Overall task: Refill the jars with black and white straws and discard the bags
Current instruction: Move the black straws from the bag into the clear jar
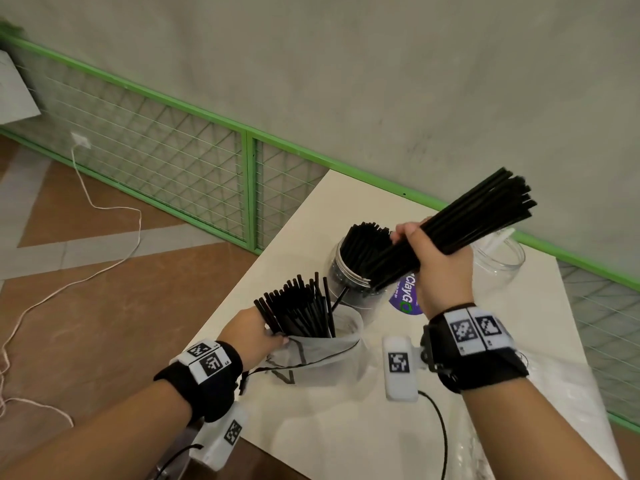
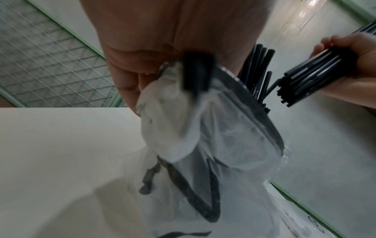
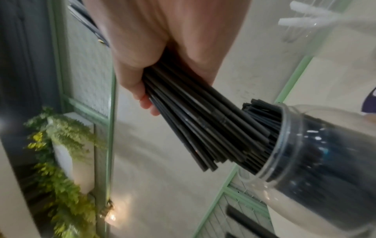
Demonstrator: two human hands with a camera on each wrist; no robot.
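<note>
My right hand (image 1: 433, 258) grips a thick bundle of black straws (image 1: 464, 220), tilted, with its lower ends at the mouth of a clear jar (image 1: 346, 275) that holds more black straws. The right wrist view shows the same bundle of black straws (image 3: 203, 125) entering the jar (image 3: 317, 153). My left hand (image 1: 252, 330) holds the top of a clear plastic bag (image 1: 322, 355), upright on the white table (image 1: 346, 427), with black straws in the bag (image 1: 301, 306) sticking out. In the left wrist view the bag (image 2: 203, 145) hangs below my palm. A second clear jar (image 1: 498, 254) stands behind, with a white straw in it.
A purple round sticker (image 1: 405, 296) lies on the table between the jars. Another crumpled clear bag (image 1: 540, 393) lies under my right forearm. A green-framed wire fence (image 1: 207, 174) runs along the wall behind the table. A white cable (image 1: 104, 220) trails over the floor at left.
</note>
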